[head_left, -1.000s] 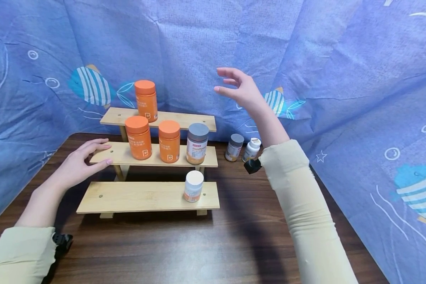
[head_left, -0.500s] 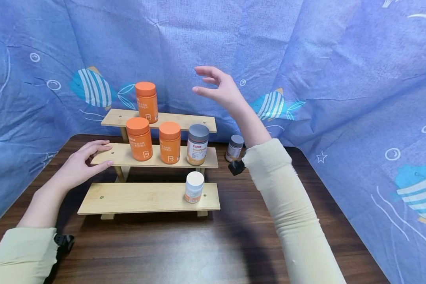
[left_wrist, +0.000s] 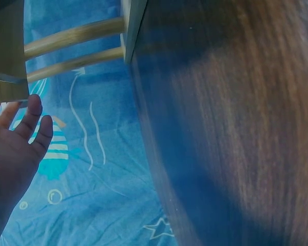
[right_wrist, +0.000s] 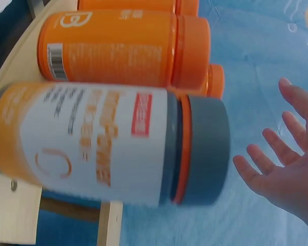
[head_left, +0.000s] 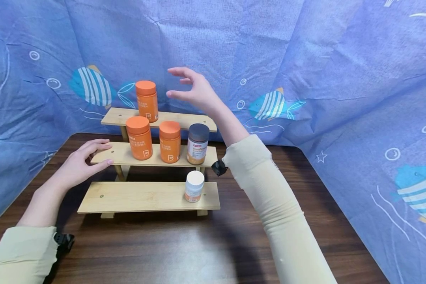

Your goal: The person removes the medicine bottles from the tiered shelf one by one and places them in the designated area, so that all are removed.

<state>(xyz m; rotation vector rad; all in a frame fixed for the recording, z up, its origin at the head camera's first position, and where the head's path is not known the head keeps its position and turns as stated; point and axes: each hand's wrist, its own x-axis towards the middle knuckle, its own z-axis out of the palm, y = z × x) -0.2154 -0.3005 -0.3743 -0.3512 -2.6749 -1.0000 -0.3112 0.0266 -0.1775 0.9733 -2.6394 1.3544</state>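
Observation:
My left hand (head_left: 79,163) rests at the left end of the middle wooden shelf (head_left: 118,154), fingers and thumb touching the board. In the left wrist view, the left hand's (left_wrist: 13,154) outer fingers stand loose beside it. Empty, my right hand (head_left: 195,88) hovers above the top shelf (head_left: 184,118), fingers spread and slightly bent, right of an orange bottle (head_left: 147,101). On the middle shelf stand two orange bottles, one left (head_left: 139,139) and one right (head_left: 170,142), then a grey-lidded jar (head_left: 197,145). This jar (right_wrist: 108,143) looms large in the right wrist view, apart from the right hand (right_wrist: 285,159).
A small white bottle (head_left: 194,187) stands near the right end of the lowest shelf (head_left: 138,197). The three-tier rack is on a dark wooden table (head_left: 156,244). Blue fish-print cloth (head_left: 323,79) hangs behind and at the sides.
My right hand has moved left, from beyond the rack to above its top shelf. Its arm now hides the two small bottles at the right. My left hand has stayed put.

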